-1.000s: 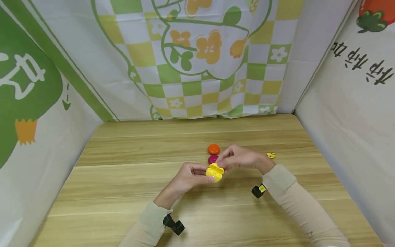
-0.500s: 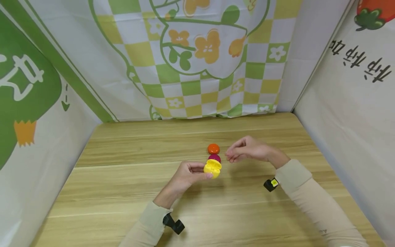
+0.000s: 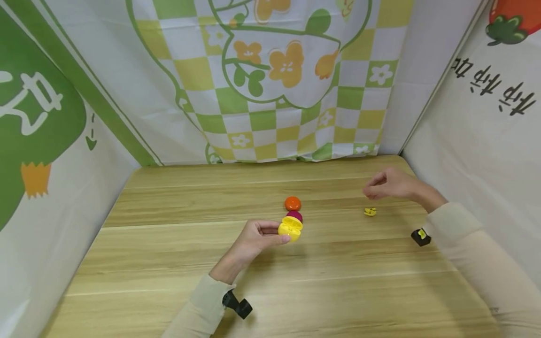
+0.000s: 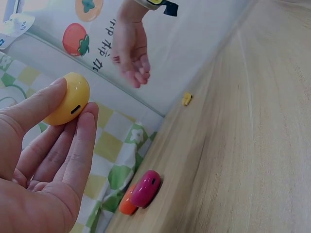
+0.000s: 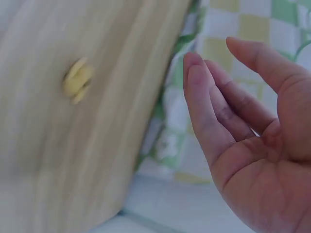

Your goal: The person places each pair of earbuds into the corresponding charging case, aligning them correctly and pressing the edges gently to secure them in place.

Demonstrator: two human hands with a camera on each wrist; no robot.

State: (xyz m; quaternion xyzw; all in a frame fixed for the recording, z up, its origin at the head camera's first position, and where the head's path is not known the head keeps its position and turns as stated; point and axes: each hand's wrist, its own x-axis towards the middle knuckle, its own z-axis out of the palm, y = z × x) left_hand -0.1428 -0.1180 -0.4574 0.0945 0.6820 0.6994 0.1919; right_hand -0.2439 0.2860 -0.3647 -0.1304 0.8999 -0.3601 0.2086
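Observation:
My left hand (image 3: 258,239) pinches a yellow earbud charging case (image 3: 289,230) between thumb and fingers, held above the table with its lid up. In the left wrist view a dark slot shows on the yellow case's (image 4: 70,99) rounded shell. My right hand (image 3: 390,183) hovers at the right, above a pair of small yellow earbuds (image 3: 370,211) lying on the wood. Its fingers are relaxed with nothing between them, as the right wrist view of the right hand (image 5: 252,121) shows. The yellow earbuds (image 5: 77,80) are blurred there.
A magenta case (image 3: 295,215) lies just behind the yellow one, partly covered by it in the head view. Against it sits an orange case (image 3: 293,203). The wooden table (image 3: 169,263) meets a checked cloth (image 3: 270,122) at its back edge, with printed cloth walls either side.
My right hand has left the yellow case and moved right, over the yellow earbuds. The left hand still holds the case in nearly the same place; its lid has tipped further back.

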